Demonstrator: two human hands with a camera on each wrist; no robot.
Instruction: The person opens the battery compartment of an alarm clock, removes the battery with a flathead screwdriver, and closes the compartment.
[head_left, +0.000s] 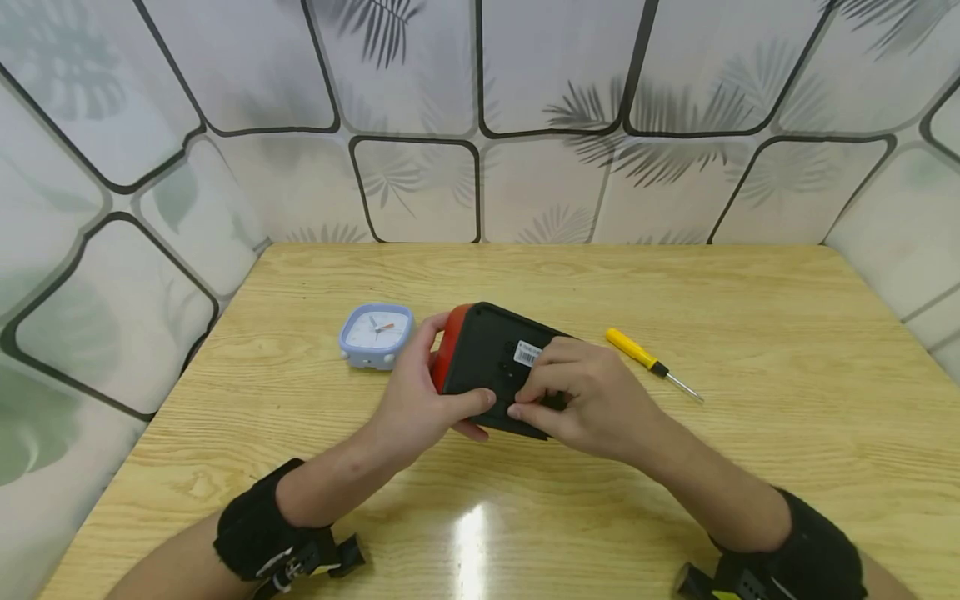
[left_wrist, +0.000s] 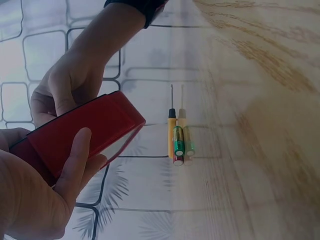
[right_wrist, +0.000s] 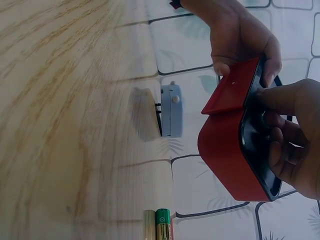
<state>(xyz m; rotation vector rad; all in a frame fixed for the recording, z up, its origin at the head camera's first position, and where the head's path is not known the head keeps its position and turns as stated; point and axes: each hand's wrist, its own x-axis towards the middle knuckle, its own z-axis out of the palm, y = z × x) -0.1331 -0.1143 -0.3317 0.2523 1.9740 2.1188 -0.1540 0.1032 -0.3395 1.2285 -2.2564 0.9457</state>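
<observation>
My left hand (head_left: 420,408) grips a boxy red device (head_left: 450,346) by one end, its thumb lying on the flat black back (head_left: 491,358). The device is held up over the table, with its back tilted toward the head camera; a white barcode label (head_left: 527,353) is stuck there. My right hand (head_left: 592,396) is at the other half of the back, its thumb and curled fingers pinching close together against it. Whatever lies between those fingertips is hidden. In the left wrist view, the red side (left_wrist: 85,135) shows, with a pale strip of the front.
A light blue clock (head_left: 377,333) stands left of the device. To the right lies a yellow-handled screwdriver (head_left: 637,350). In the left wrist view, a green-and-gold battery (left_wrist: 178,141) and a red-ended battery (left_wrist: 178,160) overlap the screwdriver. A patterned wall covering (head_left: 420,187) rises behind the wooden table (head_left: 787,358).
</observation>
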